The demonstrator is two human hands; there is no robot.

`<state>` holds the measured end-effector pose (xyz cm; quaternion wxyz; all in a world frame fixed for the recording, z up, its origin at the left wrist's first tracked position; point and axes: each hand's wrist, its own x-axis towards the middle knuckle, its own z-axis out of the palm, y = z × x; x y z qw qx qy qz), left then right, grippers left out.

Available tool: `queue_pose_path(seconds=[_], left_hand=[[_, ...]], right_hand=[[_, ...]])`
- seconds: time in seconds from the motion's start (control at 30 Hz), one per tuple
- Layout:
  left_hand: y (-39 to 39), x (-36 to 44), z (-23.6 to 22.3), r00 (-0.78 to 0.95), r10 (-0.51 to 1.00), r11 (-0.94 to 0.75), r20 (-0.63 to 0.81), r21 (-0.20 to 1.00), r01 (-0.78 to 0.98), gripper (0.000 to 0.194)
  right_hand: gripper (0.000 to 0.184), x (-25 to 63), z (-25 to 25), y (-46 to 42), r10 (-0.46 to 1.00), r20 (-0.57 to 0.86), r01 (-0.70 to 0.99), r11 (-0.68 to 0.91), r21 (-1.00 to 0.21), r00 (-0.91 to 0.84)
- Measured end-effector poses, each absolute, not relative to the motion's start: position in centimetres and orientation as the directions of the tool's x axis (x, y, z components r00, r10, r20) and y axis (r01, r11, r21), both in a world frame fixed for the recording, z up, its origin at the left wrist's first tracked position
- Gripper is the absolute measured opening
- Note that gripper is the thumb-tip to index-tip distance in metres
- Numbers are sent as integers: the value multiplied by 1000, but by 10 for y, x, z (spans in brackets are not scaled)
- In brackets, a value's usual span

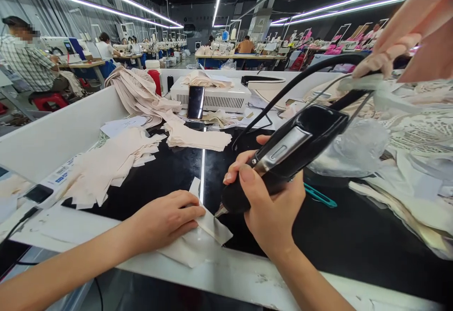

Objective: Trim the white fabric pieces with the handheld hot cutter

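Observation:
My left hand [170,220] presses a small pale fabric piece [212,227] against the black tabletop [339,240] near its front edge, fingers close together and thumb hidden. My right hand [274,207] is wrapped around a black corded hand tool [283,153] with a silver lever along its side. The tool is tilted, and its pointed metal tip [221,211] meets the edge of the fabric piece, just right of my left fingertips. Whether the tip touches the cloth or hovers over it, I cannot tell.
Cut fabric pieces [106,162] lie left, with another stack [198,136] behind. A phone [196,102] leans on a white vented box [215,96]. A thick cable [300,77] arches from the tool. Right are a teal clip [320,195], a plastic bag [350,146] and piled cloth [417,197].

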<state>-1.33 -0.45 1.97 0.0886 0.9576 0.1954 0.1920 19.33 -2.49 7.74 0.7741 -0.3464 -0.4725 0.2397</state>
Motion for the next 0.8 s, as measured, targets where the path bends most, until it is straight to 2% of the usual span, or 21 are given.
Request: queue_pose_path(seconds=[0.1,0.37,0.8], left_hand=[[-4,-15,20,859,395,-913,325,238,331,26],[-5,-18,16,869,379,-925,317,125,358,26],[-5,-19,15,872,359,-933,333,90,350,28]], right_hand=[[32,193,76,-25,694,569,-6,636,-771,442],[28,193,78,-26,697,557,31,612,-790,450],[29,187,77,-15,679,529,-4,617,-787,509]])
